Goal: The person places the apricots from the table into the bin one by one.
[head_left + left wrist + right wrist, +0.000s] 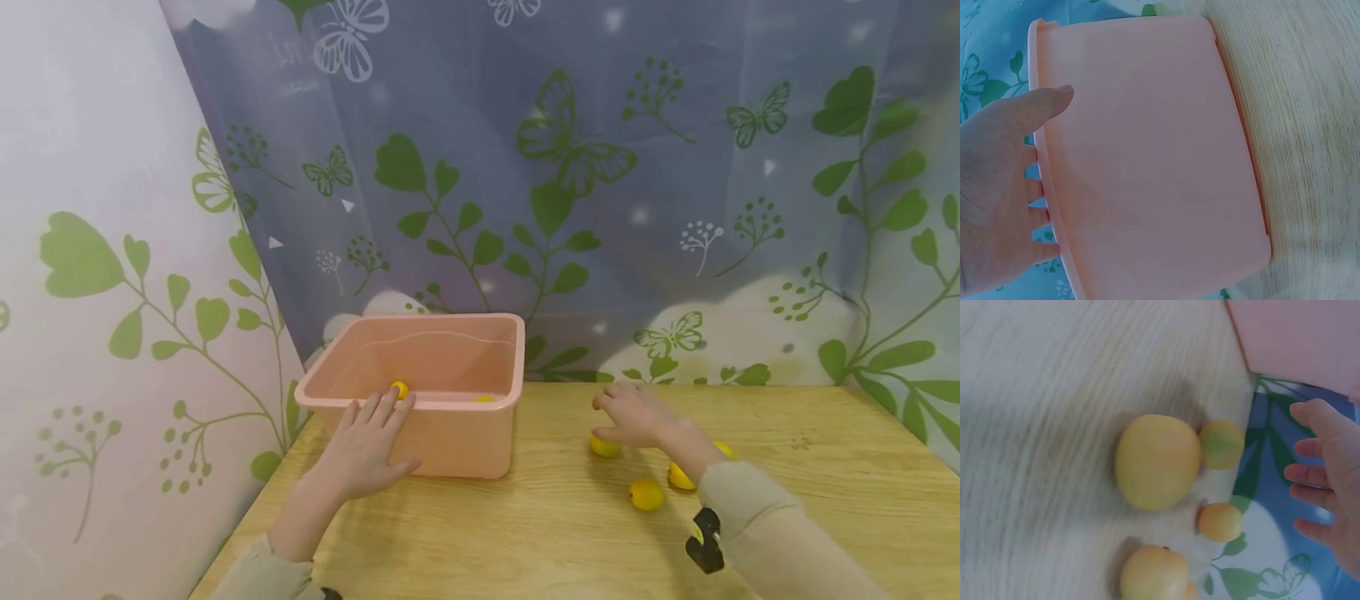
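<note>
A pink bin [450, 442] stands at the left of the wooden table. My left hand [360, 458] rests at its near rim with straight fingers; the left wrist view shows the thumb of that hand [997, 181] over the bin's outer wall [1154, 150]. Two yellow fruits, one [400, 389] near my fingers and one [483, 399] partly hidden, lie inside. Right of the bin, my right hand [641, 417] hovers over a yellow fruit [604, 447]. In the right wrist view this hand [1341, 475] has its fingers spread, with nothing between them.
Near my right forearm lie more yellow fruits, one in front [647, 495], one beside the sleeve [681, 477] and one behind [723, 450]. A greenish-yellow fruit [1221, 444] shows in the right wrist view. A patterned cloth [480, 208] hangs behind the wooden table [555, 533].
</note>
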`<action>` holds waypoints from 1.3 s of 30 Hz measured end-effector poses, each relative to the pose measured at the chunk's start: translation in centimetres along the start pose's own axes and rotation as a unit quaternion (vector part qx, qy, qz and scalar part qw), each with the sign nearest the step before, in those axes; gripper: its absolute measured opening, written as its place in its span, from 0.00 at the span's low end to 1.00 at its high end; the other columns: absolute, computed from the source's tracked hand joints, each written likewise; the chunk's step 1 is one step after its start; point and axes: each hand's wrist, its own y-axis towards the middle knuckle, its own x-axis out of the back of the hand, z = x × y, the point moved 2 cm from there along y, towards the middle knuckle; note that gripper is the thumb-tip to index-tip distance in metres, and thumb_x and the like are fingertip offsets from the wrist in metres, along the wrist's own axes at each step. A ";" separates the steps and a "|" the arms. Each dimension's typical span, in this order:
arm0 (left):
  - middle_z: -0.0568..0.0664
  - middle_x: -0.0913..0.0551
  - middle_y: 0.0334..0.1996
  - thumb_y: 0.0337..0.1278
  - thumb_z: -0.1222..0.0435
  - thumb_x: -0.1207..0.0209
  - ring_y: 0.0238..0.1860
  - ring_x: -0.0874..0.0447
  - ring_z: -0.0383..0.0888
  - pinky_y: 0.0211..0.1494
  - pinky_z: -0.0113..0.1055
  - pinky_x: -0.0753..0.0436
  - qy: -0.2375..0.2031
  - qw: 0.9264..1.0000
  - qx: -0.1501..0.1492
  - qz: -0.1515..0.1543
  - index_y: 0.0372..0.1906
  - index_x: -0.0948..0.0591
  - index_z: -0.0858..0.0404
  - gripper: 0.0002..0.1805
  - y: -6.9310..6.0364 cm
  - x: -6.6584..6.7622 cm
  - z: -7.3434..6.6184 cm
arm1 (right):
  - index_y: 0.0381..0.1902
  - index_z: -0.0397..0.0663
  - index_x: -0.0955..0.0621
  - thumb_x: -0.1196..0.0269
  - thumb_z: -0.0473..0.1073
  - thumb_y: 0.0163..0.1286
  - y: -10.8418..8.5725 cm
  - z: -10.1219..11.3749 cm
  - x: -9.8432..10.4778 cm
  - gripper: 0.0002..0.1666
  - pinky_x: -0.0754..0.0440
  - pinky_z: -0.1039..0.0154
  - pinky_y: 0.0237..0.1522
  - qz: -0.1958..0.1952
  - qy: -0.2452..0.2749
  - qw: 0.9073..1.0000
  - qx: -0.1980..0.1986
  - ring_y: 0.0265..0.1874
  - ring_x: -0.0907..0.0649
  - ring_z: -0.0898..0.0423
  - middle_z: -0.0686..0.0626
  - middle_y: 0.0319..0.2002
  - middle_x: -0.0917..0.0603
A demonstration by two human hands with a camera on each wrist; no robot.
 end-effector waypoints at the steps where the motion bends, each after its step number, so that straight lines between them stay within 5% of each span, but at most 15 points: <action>1: 0.65 0.46 0.69 0.54 0.45 0.42 0.67 0.48 0.64 0.66 0.61 0.50 0.001 1.000 0.000 0.001 0.71 0.45 0.67 0.46 0.0 0.0 0.0 | 0.48 0.40 0.22 0.38 0.52 0.62 0.0 -0.1 -0.2 0.24 0.30 0.41 0.50 0.006 0.000 1.000 -0.002 0.48 0.25 0.42 0.43 0.43 0.22; 17: 0.65 0.48 0.69 0.57 0.48 0.43 0.68 0.50 0.64 0.66 0.61 0.51 -0.005 1.000 -0.002 0.024 0.71 0.47 0.67 0.45 0.0 0.5 0.0 | 0.49 0.41 0.23 0.35 0.54 0.58 0.2 -0.3 -3.3 0.28 0.31 0.37 0.49 0.071 0.001 0.996 -0.053 0.49 0.26 0.39 0.41 0.44 0.23; 25: 0.65 0.47 0.69 0.55 0.47 0.42 0.67 0.49 0.64 0.65 0.61 0.50 -0.008 1.000 -0.007 0.010 0.71 0.46 0.67 0.45 0.0 0.4 0.0 | 0.46 0.42 0.22 0.33 0.55 0.55 0.0 -0.4 -3.9 0.28 0.27 0.41 0.42 0.063 -0.005 0.997 -0.051 0.43 0.25 0.43 0.44 0.39 0.23; 39: 0.65 0.48 0.69 0.55 0.46 0.43 0.68 0.49 0.63 0.66 0.61 0.49 0.005 1.000 -0.004 0.016 0.71 0.47 0.67 0.47 0.0 0.2 0.1 | 0.43 0.43 0.22 0.31 0.56 0.53 -0.3 -0.5 -4.4 0.27 0.29 0.37 0.47 0.061 0.012 0.997 -0.050 0.42 0.25 0.44 0.45 0.38 0.23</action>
